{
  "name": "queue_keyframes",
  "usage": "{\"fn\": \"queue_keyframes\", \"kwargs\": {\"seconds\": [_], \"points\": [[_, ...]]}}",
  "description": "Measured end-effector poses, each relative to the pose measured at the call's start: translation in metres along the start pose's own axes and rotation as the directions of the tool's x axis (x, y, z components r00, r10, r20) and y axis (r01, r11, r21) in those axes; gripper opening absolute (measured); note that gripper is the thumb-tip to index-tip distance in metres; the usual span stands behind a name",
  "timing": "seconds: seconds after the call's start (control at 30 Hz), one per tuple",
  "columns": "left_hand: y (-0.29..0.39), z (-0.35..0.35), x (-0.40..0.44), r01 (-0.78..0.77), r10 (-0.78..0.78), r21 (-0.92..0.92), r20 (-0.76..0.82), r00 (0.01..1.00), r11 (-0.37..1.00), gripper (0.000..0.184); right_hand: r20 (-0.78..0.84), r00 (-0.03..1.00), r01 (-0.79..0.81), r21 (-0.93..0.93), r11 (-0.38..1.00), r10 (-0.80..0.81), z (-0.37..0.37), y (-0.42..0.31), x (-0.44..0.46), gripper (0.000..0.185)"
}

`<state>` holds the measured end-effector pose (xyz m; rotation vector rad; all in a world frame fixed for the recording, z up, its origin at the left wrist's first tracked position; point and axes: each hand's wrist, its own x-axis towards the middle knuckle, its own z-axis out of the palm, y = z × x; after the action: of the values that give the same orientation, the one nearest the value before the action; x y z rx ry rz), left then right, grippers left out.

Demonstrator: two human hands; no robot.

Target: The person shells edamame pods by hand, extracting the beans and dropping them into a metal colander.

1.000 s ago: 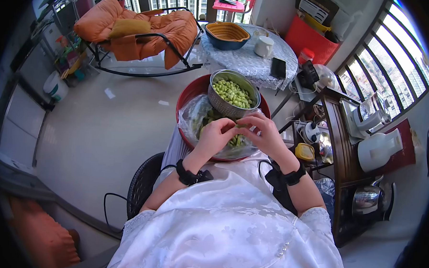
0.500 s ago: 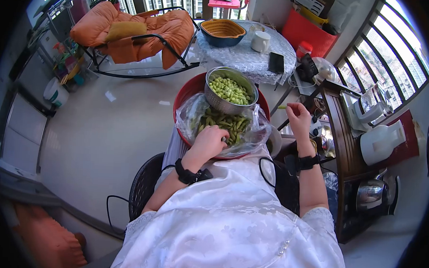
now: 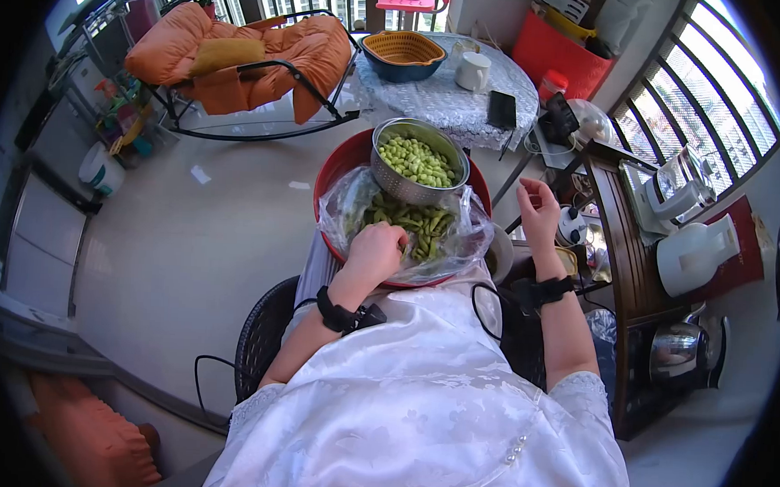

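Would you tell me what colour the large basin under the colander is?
Red; the basin shows best in the head view.

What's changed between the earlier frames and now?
Hands have parted: the right hand moved right, clear of the red basin; the left hand shifted slightly left and is at the pods. The green piece at the right fingertips half a second ago no longer shows, so apparently let go. The colander of beans and plastic bag stayed put.
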<state>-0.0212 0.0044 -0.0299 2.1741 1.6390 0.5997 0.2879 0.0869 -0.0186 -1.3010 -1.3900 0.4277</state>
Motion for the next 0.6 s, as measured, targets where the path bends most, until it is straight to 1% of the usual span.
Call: {"fn": "queue_keyframes", "kwargs": {"seconds": [0.03,0.1,0.13,0.17,0.2,0.23,0.27,0.3,0.37,0.4,0.47,0.53,0.6], "points": [[0.000,0.000,0.000,-0.001,0.001,0.000,0.000,1.000,1.000,0.019,-0.002,1.000,0.000,0.000,1.000,0.000,0.003,-0.022,-0.003,0.014],[0.002,-0.003,-0.001,0.040,-0.040,0.056,-0.011,0.999,0.998,0.018,0.087,0.970,0.225,0.034,0.974,-0.228,0.008,-0.060,-0.014,0.011],[0.005,-0.006,-0.002,0.039,-0.039,0.059,-0.011,0.999,0.997,0.018,0.084,0.970,0.225,0.036,0.974,-0.227,0.012,-0.079,-0.021,0.011],[0.009,-0.009,-0.004,0.038,-0.042,0.109,0.036,0.998,0.993,0.018,0.221,0.934,0.271,0.071,0.960,-0.280,0.015,-0.096,-0.030,0.011],[0.011,-0.011,-0.005,0.032,-0.045,0.158,0.085,0.995,0.987,0.020,0.349,0.877,0.311,0.110,0.944,-0.330,0.019,-0.107,-0.037,0.011],[0.011,-0.011,-0.005,0.026,-0.040,0.161,0.087,0.995,0.987,0.020,0.449,0.823,0.335,0.111,0.936,-0.348,0.024,-0.111,-0.043,0.014],[0.012,-0.010,-0.005,0.032,-0.056,0.185,0.131,0.990,0.982,0.020,0.512,0.778,0.347,0.133,0.928,-0.365,0.029,-0.117,-0.048,0.015],[0.011,-0.009,-0.005,0.037,-0.074,0.209,0.174,0.982,0.977,0.021,0.584,0.727,0.368,0.111,0.923,-0.360,0.034,-0.115,-0.052,0.013],[0.008,-0.005,-0.004,0.036,-0.080,0.241,0.174,0.982,0.970,0.020,0.656,0.673,0.379,0.092,0.921,-0.342,0.046,-0.103,-0.059,0.009],[0.007,-0.003,-0.003,0.039,-0.088,0.270,0.174,0.981,0.962,0.019,0.655,0.673,0.380,0.092,0.920,-0.343,0.050,-0.098,-0.061,0.009],[0.005,-0.002,-0.001,0.021,-0.074,0.282,0.178,0.981,0.959,0.018,0.725,0.623,0.378,0.050,0.925,-0.294,0.055,-0.091,-0.065,0.008],[0.005,-0.004,-0.001,0.006,-0.062,0.290,0.185,0.981,0.957,0.016,0.713,0.631,0.399,0.040,0.916,-0.306,0.058,-0.086,-0.067,0.009],[0.007,-0.008,0.000,0.029,-0.031,0.046,0.029,0.999,0.998,0.013,0.700,0.639,0.419,0.029,0.907,-0.318,0.058,-0.085,-0.068,0.010]]}}
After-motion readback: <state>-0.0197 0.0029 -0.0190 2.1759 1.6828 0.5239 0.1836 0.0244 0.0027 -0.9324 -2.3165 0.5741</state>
